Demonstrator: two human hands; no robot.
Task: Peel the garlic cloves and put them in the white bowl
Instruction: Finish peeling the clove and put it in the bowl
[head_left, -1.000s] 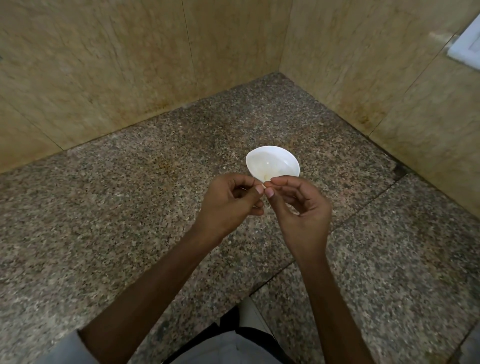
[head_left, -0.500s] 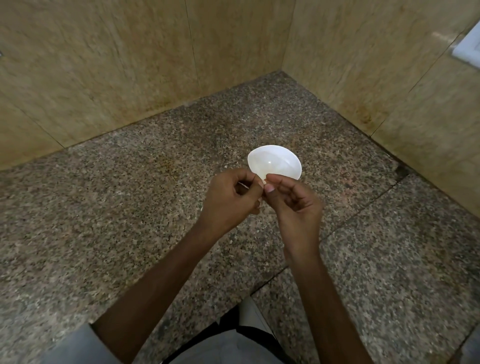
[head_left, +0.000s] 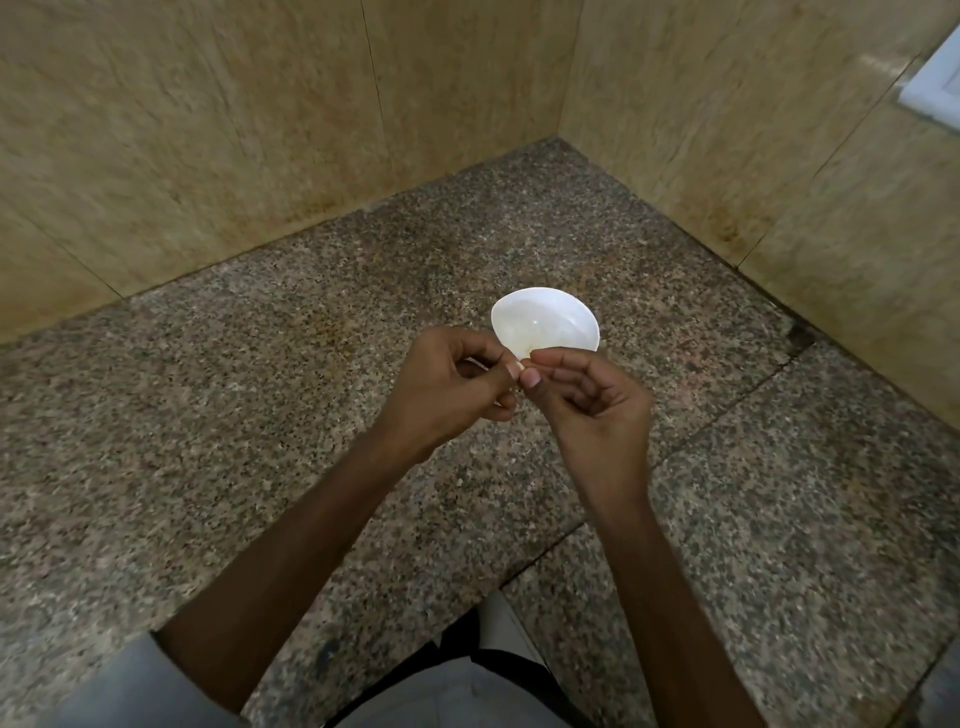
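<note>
Speckled brown-and-grey granite countertop (head_left: 249, 426) runs into a corner, closed in on two sides by beige, marble-patterned wall tiles (head_left: 208, 130). A thin dark seam (head_left: 691, 441) crosses the stone slantwise on my right.

Both of my hands are raised above the counter and meet at the fingertips, just in front of the small round white bowl (head_left: 582, 317). The bowl stands on the granite near the corner, and its near rim is covered by my fingers. Something pale yellow lies at the bottom of it, but I cannot tell what.

My left hand (head_left: 447, 384) is curled, its thumb and forefinger pinching a small pale garlic clove (head_left: 521, 366). My right hand (head_left: 592, 400) comes in from the other side, palm turned toward me, with its thumb and forefinger nipping the same clove and the other fingers loosely bent. The two thumbnails sit almost touching. Only a sliver of the clove shows between the fingertips, so I cannot tell how much skin is on it.

A white frame edge (head_left: 935, 78) shows on the right-hand wall at the top, and my grey sleeve (head_left: 130, 686) fills the bottom left.
</note>
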